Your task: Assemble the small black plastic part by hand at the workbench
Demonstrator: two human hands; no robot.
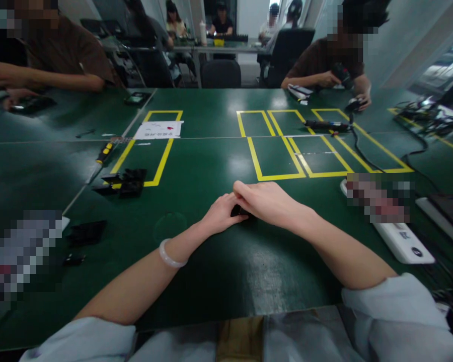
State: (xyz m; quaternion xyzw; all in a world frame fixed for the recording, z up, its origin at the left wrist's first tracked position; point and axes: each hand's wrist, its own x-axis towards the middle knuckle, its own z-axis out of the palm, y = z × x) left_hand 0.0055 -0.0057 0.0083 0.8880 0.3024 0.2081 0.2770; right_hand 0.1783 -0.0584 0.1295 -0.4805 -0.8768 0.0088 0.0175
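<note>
Both hands meet over the green table point(211, 271), near its middle. My left hand point(222, 213) has its fingers curled round a small black part point(242, 211), its thumb along the near side. My right hand point(266, 201) lies over the same part from the right, fingers bent and closed, and touches the left fingers. Most of the black part is hidden under the hands, so its shape cannot be made out. A pale bracelet point(169, 255) circles my left wrist.
Black parts point(126, 182) and a yellow-black screwdriver point(104, 152) lie left, with another black piece point(86, 232) nearer. At right are a white device point(403, 241), a black cylindrical tool point(326, 125) and cables point(430, 118). People work across the table.
</note>
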